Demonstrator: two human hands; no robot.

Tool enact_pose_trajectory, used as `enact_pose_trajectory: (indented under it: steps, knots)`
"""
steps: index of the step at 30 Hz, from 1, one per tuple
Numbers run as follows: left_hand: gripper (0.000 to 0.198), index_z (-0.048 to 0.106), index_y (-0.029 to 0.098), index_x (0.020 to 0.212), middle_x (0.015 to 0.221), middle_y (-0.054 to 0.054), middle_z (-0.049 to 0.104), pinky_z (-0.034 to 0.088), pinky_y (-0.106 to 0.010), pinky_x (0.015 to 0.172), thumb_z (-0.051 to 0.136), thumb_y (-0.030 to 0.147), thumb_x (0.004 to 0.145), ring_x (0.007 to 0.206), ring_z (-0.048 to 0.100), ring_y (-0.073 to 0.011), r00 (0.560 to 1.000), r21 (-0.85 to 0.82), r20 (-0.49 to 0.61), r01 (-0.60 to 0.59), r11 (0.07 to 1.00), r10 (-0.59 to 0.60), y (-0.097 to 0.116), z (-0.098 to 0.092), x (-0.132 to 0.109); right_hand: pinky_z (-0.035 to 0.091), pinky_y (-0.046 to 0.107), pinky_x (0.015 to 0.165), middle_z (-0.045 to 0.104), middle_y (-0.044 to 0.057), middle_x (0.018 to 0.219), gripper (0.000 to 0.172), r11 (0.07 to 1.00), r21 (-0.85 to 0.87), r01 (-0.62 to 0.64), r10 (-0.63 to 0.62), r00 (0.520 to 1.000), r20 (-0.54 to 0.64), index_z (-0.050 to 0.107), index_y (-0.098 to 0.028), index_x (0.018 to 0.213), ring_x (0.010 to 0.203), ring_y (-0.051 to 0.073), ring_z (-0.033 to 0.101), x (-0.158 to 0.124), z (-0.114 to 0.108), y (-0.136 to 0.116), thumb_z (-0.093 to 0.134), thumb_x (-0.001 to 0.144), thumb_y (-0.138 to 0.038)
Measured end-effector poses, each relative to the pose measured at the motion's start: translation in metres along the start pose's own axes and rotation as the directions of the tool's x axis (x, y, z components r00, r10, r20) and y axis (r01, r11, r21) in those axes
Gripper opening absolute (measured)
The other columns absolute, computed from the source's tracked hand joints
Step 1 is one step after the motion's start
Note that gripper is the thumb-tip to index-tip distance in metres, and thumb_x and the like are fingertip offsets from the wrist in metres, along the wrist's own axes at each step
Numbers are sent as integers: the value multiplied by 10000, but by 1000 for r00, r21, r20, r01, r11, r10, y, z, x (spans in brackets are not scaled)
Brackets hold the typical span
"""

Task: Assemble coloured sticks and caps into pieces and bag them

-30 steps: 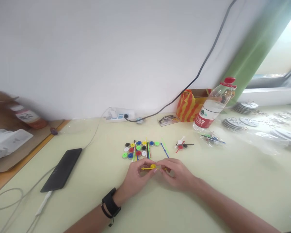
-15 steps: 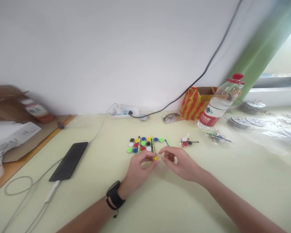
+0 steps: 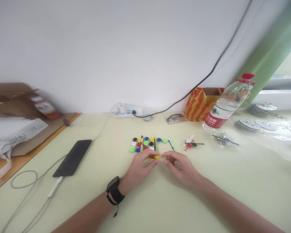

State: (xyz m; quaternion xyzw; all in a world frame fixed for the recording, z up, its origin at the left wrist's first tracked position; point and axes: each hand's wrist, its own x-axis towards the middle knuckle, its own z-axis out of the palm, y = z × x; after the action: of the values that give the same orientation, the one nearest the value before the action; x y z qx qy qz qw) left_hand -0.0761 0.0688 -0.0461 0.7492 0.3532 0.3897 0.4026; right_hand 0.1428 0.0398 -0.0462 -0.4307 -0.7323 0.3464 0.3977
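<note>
**Yellow disc and pointer held at the fingertips of both hands**

A small yellow plastic disc (image 3: 156, 157) and a thin yellow plastic pointer (image 3: 150, 159) are held low over the pale green counter (image 3: 232, 181), just in front of a cluster of small coloured plastic discs (image 3: 145, 144) laid out in rows. The left hand (image 3: 138, 168), with a black wristwatch (image 3: 114, 192) on its wrist, is closed in a pinch grip on the disc and the pointer's left part. The right hand (image 3: 181, 166) is closed in a fingertip grip at the pointer's right end. Whether the pointer is already seated in the disc cannot be told at this size.

The step in hand is judged to be the joining of pointer and disc. A piece of a similar kind, a red, white and black set of discs and pointers (image 3: 191, 144), lies well apart to the right, beside a loose blue plastic pointer (image 3: 171, 145).

For the next move, a steady pinch from the left hand and a fine, straight press from the right would be called for, with the parts kept close over the counter so that nothing small is dropped among the rows.

Further off, a black phone on a white cable (image 3: 72, 157) is seen to the left and a clear water bottle with a red cap (image 3: 226, 106) to the right, near an orange-and-yellow striped bag (image 3: 199, 104).
</note>
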Motion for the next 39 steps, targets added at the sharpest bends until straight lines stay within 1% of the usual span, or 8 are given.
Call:
enact_pose_trajectory:
  steps: [10,17,23,26,28,32,37,39]
  knots:
    - [133,682,206,1087,1042,-49,724,561,-324,911,658,275,977,974,697,-198,999,-42,37,32,999,-31,4,0,-1,439,289,624,626,38,825,175,977,-166,138,-139,990,5,662,-222,1020,706,173,570,-2,-3,0,496,998,-171]
    - [153,684,179,1038,971,-68,689,531,-332,854,711,297,944,908,657,-201,1000,-181,20,22,983,-19,9,0,-3,449,292,639,593,24,797,159,991,-78,110,-114,993,-43,664,-231,949,712,173,553,1,-7,-9,518,1009,-208]
    - [170,687,182,1064,1007,-68,655,518,-297,806,663,331,986,913,629,-178,983,-452,157,159,878,-98,19,-6,1,521,311,702,634,60,966,168,995,92,28,-23,998,-57,686,-241,1062,780,175,617,4,-10,-6,529,1016,-281]
    - [210,670,191,1092,956,-42,649,533,-302,804,733,322,940,864,643,-165,980,-480,124,198,855,-157,15,-5,2,541,320,724,604,79,1097,252,997,69,45,-33,986,-165,638,-255,1232,796,166,619,4,-10,-3,562,994,-293]
    - [236,671,190,1100,948,-42,667,552,-319,815,742,338,931,852,659,-167,979,-489,101,205,848,-179,13,-3,2,531,314,699,617,66,1015,238,998,28,49,-43,981,-189,646,-238,1206,766,165,604,4,-12,-3,570,988,-300]
    - [247,689,181,1075,940,-54,704,579,-345,853,758,354,914,884,683,-188,979,-463,74,203,863,-191,11,-1,3,470,281,601,577,-3,731,213,998,66,3,-2,1000,-23,668,-227,1144,662,156,550,1,-13,-6,526,1013,-316]
    - [242,700,186,1064,1049,-69,715,575,-348,922,787,330,890,991,689,-207,982,-429,30,181,885,-186,11,-2,2,472,268,594,597,7,932,597,979,201,-35,48,997,-59,333,-288,1530,658,134,542,-2,-5,-10,574,987,-346]
    - [239,702,186,1060,1054,-69,716,578,-348,927,788,329,888,1000,689,-209,982,-425,25,181,887,-188,11,-1,2,456,265,582,594,10,942,417,970,234,-63,82,994,-74,507,-270,1371,651,128,534,-2,-4,-11,586,979,-389]
